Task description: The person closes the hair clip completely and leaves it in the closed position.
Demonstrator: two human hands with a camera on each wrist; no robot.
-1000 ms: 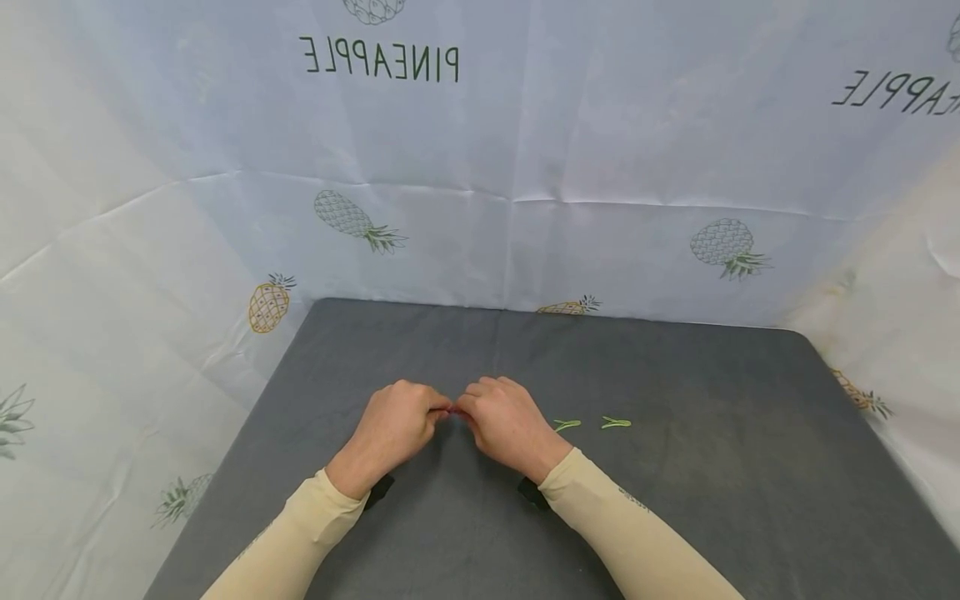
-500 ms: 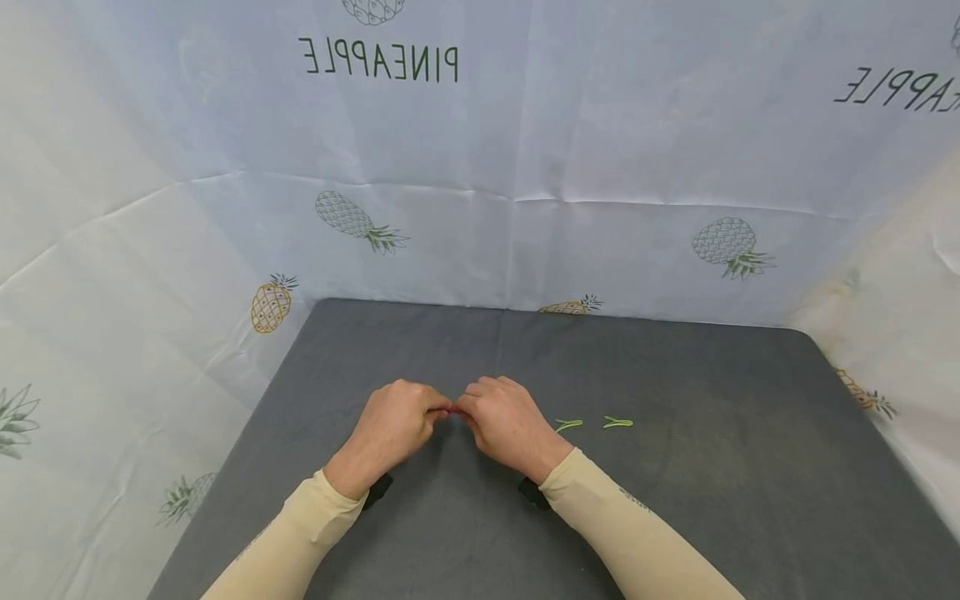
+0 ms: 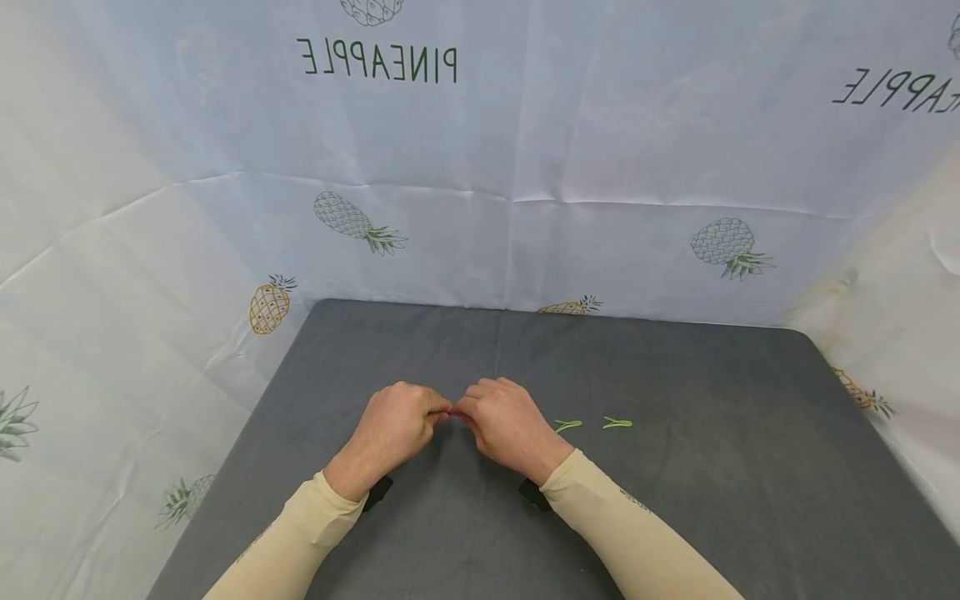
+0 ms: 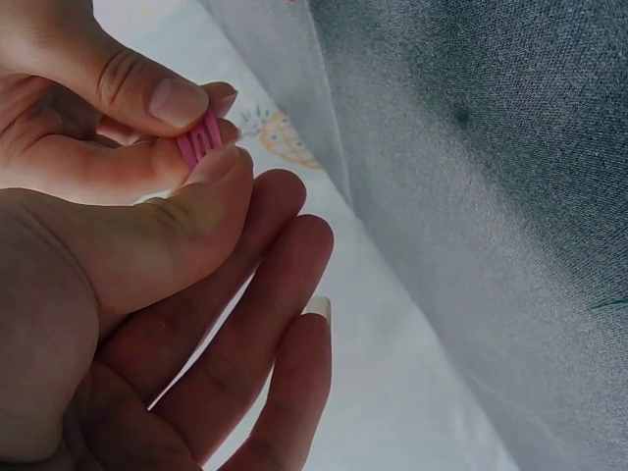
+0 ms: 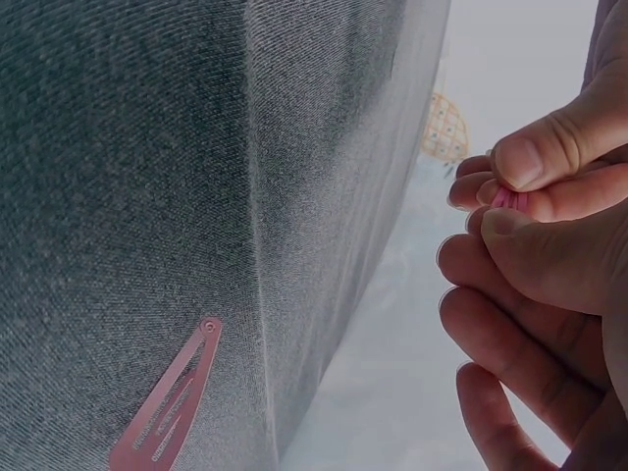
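Between the two hands is a small pink snap hair clip [image 4: 200,140], mostly covered by fingertips. My left hand [image 3: 400,423] pinches one end of it with thumb and forefinger. From the other side, my right hand [image 3: 507,423] pinches the opposite end, and the fingertips of both hands almost meet. In the right wrist view, the other fingers of the right hand [image 5: 530,314] are loosely bent. A pink-looking snap hair clip [image 5: 172,402] lies on the grey surface there. Right of the right hand lie two yellow-green, forked snap hair clips, a nearer one [image 3: 567,424] and a farther one [image 3: 617,422].
A grey cloth-covered table [image 3: 712,467] spreads under both hands. White curtains [image 3: 480,142] printed with pineapples stand behind it and on both sides. A black strap [image 3: 534,493] shows under the right wrist.
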